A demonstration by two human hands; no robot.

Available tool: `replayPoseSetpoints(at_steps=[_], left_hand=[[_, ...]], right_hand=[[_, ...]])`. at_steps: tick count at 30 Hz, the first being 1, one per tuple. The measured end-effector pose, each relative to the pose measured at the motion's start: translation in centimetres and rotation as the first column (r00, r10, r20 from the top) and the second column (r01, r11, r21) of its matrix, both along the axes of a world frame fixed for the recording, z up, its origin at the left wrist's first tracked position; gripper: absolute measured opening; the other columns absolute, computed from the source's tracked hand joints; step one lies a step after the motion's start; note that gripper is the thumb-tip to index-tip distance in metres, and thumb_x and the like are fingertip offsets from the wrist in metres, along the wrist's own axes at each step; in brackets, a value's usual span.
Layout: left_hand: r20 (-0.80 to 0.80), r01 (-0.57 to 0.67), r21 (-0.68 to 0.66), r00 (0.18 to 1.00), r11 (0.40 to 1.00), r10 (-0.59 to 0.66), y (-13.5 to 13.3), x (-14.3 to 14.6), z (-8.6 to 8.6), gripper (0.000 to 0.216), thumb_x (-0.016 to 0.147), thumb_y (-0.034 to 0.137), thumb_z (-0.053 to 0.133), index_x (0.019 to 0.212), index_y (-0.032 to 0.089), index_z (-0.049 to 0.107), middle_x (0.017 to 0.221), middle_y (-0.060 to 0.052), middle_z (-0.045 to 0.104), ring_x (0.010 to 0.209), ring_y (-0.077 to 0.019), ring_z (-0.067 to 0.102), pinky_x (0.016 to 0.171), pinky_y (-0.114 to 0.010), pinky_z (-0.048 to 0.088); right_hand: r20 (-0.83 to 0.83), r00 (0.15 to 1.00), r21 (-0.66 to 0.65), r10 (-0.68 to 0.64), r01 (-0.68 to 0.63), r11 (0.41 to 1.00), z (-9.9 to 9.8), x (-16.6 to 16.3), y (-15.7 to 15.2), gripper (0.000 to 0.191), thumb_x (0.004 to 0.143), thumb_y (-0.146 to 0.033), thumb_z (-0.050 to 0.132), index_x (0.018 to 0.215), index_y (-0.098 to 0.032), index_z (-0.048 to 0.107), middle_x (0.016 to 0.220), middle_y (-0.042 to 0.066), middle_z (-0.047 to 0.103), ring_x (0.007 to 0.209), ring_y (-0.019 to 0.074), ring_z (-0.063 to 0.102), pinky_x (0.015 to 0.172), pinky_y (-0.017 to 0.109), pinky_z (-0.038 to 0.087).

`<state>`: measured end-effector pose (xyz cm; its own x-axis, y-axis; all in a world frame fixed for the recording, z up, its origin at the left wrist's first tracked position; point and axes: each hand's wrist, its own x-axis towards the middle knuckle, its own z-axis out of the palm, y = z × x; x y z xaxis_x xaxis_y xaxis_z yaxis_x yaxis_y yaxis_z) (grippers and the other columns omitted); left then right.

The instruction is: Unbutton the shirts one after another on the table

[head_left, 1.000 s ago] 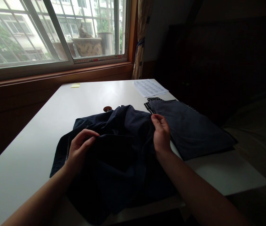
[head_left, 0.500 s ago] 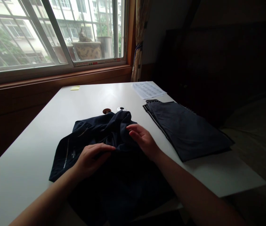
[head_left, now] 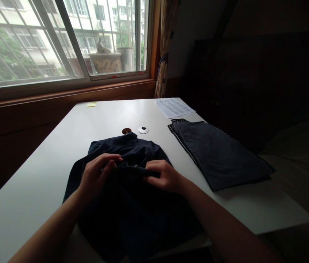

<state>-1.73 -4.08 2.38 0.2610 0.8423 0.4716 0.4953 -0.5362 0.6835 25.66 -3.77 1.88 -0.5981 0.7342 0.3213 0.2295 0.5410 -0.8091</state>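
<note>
1. Head view: the dark garment (head_left: 135, 204) lies rumpled on the bench (head_left: 47, 157); left hand (head_left: 95, 173) and right hand (head_left: 167, 177) each pinch its raised edge.
2. Level grips and light, even tension should straighten the edge.

My garment (head_left: 135, 215) is dark navy; I see a slate-grey cloth (head_left: 222, 155) with black-and-white striped edging, a white surface (head_left: 42, 164), a yellow note (head_left: 91, 104).

On the table (head_left: 34, 175), the left side gave wide room to pass. At the right, folded cloth (head_left: 222, 157) lay in the way, with a narrow strip between it and the dark garment (head_left: 138, 204).
</note>
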Motion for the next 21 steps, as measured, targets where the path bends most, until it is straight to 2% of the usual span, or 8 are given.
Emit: replayPoseSetpoints(at_steps=[3,5,7,9,12,15,18,21], left_hand=[[-0.019,-0.253,0.035,0.967,0.967,0.253,2.1,-2.4,0.1,0.027,0.097,0.037,0.052,0.115,0.022,0.065,0.119,-0.007,0.066,0.105,-0.0217,0.065,0.091,-0.034,0.052],[-0.126,-0.34,0.065,0.93,0.938,0.346,3.5,-4.2,-0.2,0.038,0.092,0.045,0.058,0.121,0.021,0.062,0.129,-0.01,0.059,0.117,-0.0263,0.059,0.098,-0.039,0.049],[-0.331,-0.376,0.029,0.871,0.926,0.364,4.4,-5.9,-0.8,0.054,0.085,0.05,0.064,0.132,0.022,0.057,0.13,-0.012,0.058,0.119,-0.0307,0.056,0.1,-0.044,0.046],[-0.495,-0.385,-0.07,0.814,0.92,0.303,4.9,-7.2,-1.4,0.062,0.083,0.049,0.064,0.138,0.023,0.053,0.127,-0.011,0.06,0.114,-0.0313,0.059,0.096,-0.042,0.048],[-0.561,-0.398,-0.175,0.792,0.9,0.241,5.0,-8.5,-1.7,0.06,0.079,0.044,0.062,0.137,0.026,0.055,0.124,-0.008,0.064,0.106,-0.0292,0.064,0.087,-0.036,0.05],[-0.56,-0.424,-0.213,0.791,0.88,0.245,5.1,-9.7,-1.3,0.054,0.073,0.036,0.061,0.126,0.025,0.064,0.115,-0.007,0.07,0.104,-0.0294,0.066,0.084,-0.034,0.051],[-0.546,-0.501,-0.243,0.778,0.831,0.31,5.3,-11.7,-0.5,0.044,0.072,0.033,0.057,0.112,0.021,0.071,0.098,-0.006,0.075,0.094,-0.0291,0.069,0.076,-0.032,0.051],[-0.442,-0.551,-0.184,0.786,0.814,0.432,4.9,-14.3,0.4,0.036,0.071,0.031,0.058,0.1,0.018,0.074,0.078,-0.003,0.075,0.074,-0.0261,0.069,0.064,-0.029,0.048]], right_hand=[[-0.063,0.995,-0.019,-0.077,0.076,0.997,0.5,0.4,-0.1,0.019,0.087,-0.032,0.062,0.072,-0.021,0.067,0.072,0.0,0.06,0.068,0.0164,0.055,0.066,0.029,0.044],[-0.117,0.982,-0.025,-0.147,0.145,0.989,0.8,0.8,-0.1,0.022,0.087,-0.033,0.062,0.068,-0.021,0.063,0.069,-0.001,0.055,0.065,0.0157,0.051,0.063,0.029,0.041],[-0.188,0.957,-0.036,-0.222,0.219,0.975,0.9,1.1,0.0,0.024,0.086,-0.034,0.063,0.066,-0.021,0.06,0.068,-0.002,0.052,0.065,0.0155,0.048,0.063,0.029,0.039],[-0.271,0.911,-0.076,-0.311,0.302,0.95,1.0,1.6,0.2,0.024,0.085,-0.035,0.063,0.066,-0.021,0.058,0.068,-0.002,0.051,0.065,0.0157,0.047,0.063,0.029,0.038],[-0.378,0.79,-0.199,-0.483,0.44,0.876,1.0,2.4,0.6,0.024,0.083,-0.04,0.063,0.068,-0.022,0.059,0.068,-0.002,0.053,0.065,0.016,0.045,0.061,0.029,0.036],[-0.481,0.611,-0.327,-0.629,0.54,0.775,0.8,3.4,1.3,0.022,0.08,-0.043,0.064,0.072,-0.023,0.061,0.068,-0.002,0.055,0.064,0.0162,0.046,0.059,0.029,0.037],[-0.516,0.443,-0.417,-0.733,0.617,0.667,0.7,4.3,2.1,0.022,0.077,-0.044,0.065,0.072,-0.023,0.058,0.064,-0.003,0.054,0.061,0.0159,0.045,0.057,0.029,0.037],[-0.503,0.38,-0.457,-0.777,0.646,0.612,0.8,5.3,2.9,0.025,0.076,-0.046,0.067,0.074,-0.022,0.061,0.064,-0.003,0.057,0.059,0.016,0.048,0.056,0.03,0.039]])
